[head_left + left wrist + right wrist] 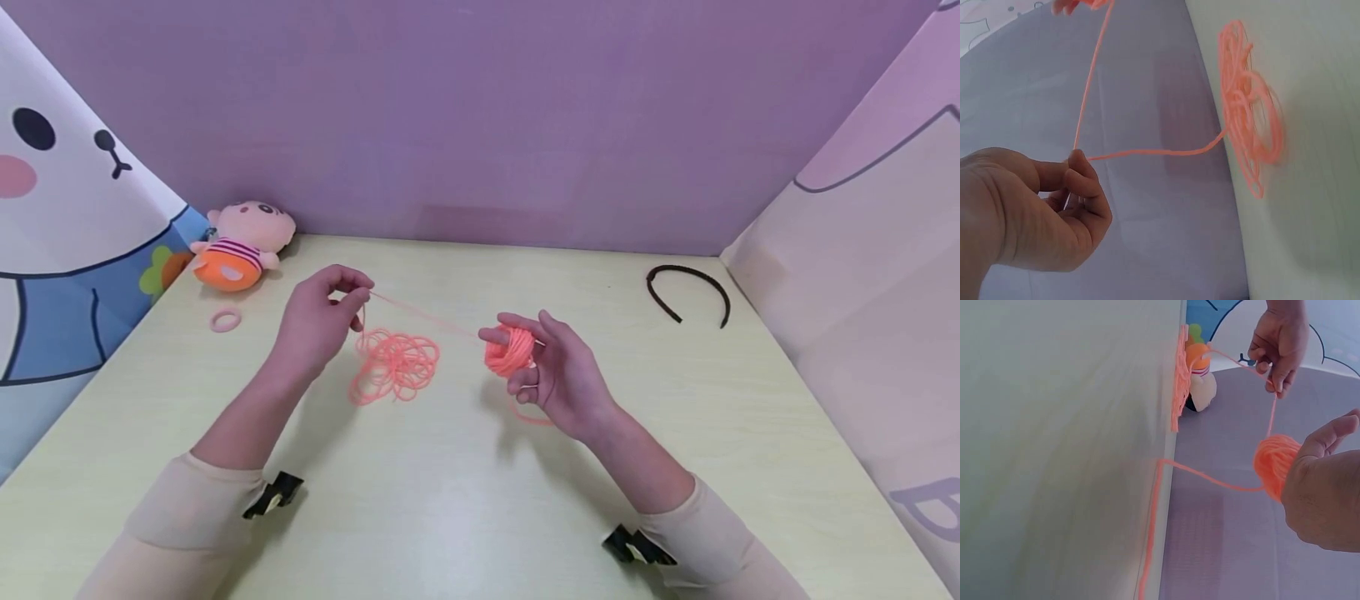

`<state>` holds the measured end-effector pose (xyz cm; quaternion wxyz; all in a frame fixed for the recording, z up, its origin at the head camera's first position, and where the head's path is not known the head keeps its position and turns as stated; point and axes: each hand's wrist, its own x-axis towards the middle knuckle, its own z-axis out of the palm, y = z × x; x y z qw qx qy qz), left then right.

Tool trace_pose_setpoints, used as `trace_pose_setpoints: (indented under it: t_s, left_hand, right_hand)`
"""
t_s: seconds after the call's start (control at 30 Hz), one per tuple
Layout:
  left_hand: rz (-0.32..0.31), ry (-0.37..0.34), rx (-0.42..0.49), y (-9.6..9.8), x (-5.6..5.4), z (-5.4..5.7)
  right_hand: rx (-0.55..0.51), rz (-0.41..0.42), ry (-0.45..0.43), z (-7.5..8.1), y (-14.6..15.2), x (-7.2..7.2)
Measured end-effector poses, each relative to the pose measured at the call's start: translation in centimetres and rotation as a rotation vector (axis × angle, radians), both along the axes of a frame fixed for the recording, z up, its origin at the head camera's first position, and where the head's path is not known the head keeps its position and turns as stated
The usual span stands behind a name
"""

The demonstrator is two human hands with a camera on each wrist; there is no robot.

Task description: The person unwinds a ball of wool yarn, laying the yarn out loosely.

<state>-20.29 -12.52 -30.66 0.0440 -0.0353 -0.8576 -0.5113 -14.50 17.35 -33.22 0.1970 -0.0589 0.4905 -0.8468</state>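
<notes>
My left hand [322, 312] pinches a strand of coral-pink yarn [1092, 81] between thumb and fingertips, raised above the table. From that pinch, one length drops to a loose, tangled heap of yarn [401, 364] on the tabletop. Another length stretches taut across to a wound coil of the same yarn [510, 352]. My right hand [566, 375] holds this coil above the table, with a finger passing through it and lower fingers bent beneath. A yarn tail [1210, 480] hangs from the coil down to the table. In the right wrist view, most right fingers are hidden.
A plush toy [240, 246] in orange shorts sits at the back left corner of the table [450, 517]. Near it lies a pink ring [225, 320]. At the back right is a black headband [690, 269]. Each sleeve carries a black clip [273, 495].
</notes>
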Motion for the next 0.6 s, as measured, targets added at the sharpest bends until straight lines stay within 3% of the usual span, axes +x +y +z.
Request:
trace_pose_setpoints:
  t_s: [0.2,0.4,0.6]
  left_hand:
    - [0.106,0.045,0.044,-0.68,-0.43,0.03]
    - [0.212,0.099,0.145,-0.85,-0.51,0.32]
    - [0.264,0.114,0.223,-1.05,-0.33,0.70]
  right_hand:
    - [-0.003,0.003,-0.001,-0.07,0.01,-0.02]
    - [-0.005,0.013,0.000,-0.17,-0.07,-0.10]
    - [0.018,-0.005,-0.012,-0.14,-0.08,-0.08]
